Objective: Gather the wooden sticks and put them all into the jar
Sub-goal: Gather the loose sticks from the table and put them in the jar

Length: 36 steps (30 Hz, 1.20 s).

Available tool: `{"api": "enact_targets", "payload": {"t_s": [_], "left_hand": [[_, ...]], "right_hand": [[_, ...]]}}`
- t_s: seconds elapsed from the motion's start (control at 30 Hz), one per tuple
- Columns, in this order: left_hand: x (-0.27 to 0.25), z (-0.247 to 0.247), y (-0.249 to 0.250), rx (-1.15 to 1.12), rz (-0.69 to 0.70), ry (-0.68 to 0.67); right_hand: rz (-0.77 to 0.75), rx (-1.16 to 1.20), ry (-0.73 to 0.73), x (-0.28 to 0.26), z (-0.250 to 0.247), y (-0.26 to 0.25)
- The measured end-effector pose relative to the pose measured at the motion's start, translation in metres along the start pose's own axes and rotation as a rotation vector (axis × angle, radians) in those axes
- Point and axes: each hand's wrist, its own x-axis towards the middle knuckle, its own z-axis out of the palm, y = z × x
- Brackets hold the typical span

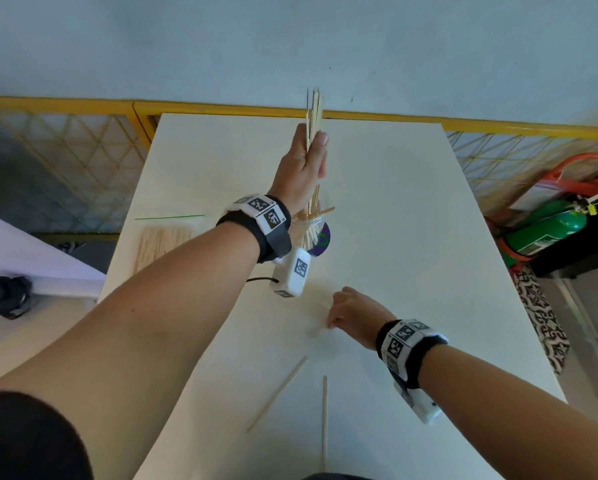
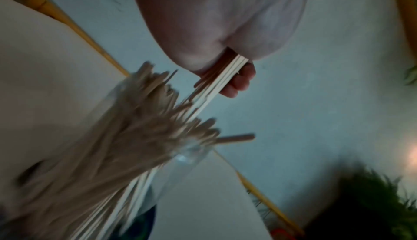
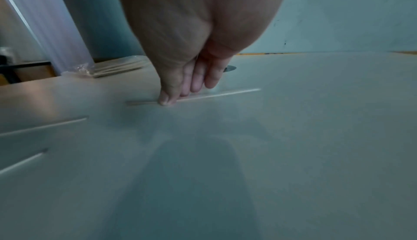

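On the left of the worktop (image 1: 394, 202) lies a packet of sticks (image 1: 160, 245), not yet emptied. The left hand (image 1: 302, 168), raised upright, clasps a bundle of wooden sticks (image 1: 314, 112) above the jar (image 1: 313, 233), which is already crowded with them. The sticks look light, stiff and thin, best pinched near the middle. The right hand (image 1: 354, 311), palm down, pinches a single stick (image 3: 214, 95) lying flat; two loose sticks (image 1: 278, 393) lie nearer the person.

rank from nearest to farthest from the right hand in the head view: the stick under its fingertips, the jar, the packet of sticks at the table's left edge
1. Stick under the right hand, touching.
2. Jar, farther back, mid-table.
3. Packet of sticks, far left.
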Motion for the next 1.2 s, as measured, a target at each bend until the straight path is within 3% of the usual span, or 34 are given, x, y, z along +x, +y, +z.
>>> {"api": "enact_targets", "payload": {"t_s": [0.17, 0.23, 0.43, 0.63, 0.77, 0.83, 0.93, 1.07, 1.2], "left_hand": [[-0.017, 0.010, -0.037, 0.081, -0.042, -0.020], [-0.018, 0.008, -0.038, 0.050, -0.043, 0.000], [-0.019, -0.002, -0.034, 0.015, -0.050, -0.039], [-0.026, -0.008, -0.036, 0.119, -0.044, -0.051], [-0.028, -0.014, -0.037, 0.192, -0.048, 0.008], [-0.030, -0.015, -0.036, 0.174, -0.057, 0.001], [-0.035, -0.012, -0.034, 0.210, -0.034, -0.037], [-0.037, -0.008, -0.028, 0.151, 0.052, 0.009], [-0.035, -0.001, -0.026, 0.173, 0.036, 0.067]], "right_hand": [[-0.066, -0.051, 0.157, -0.010, 0.021, 0.000], [-0.035, -0.066, 0.136, -0.010, 0.019, -0.006], [-0.109, 0.078, -0.088, -0.029, 0.001, -0.042], [-0.387, -0.240, -0.336, -0.028, 0.023, -0.061], [-0.407, -0.153, -0.263, -0.021, 0.024, -0.061], [-0.454, -0.067, -0.083, -0.022, 0.029, -0.061], [-0.489, -0.082, 0.074, -0.020, 0.039, -0.063], [-0.373, -0.198, 0.157, -0.019, 0.047, -0.061], [-0.240, -0.209, 0.221, -0.022, 0.050, -0.060]]}}
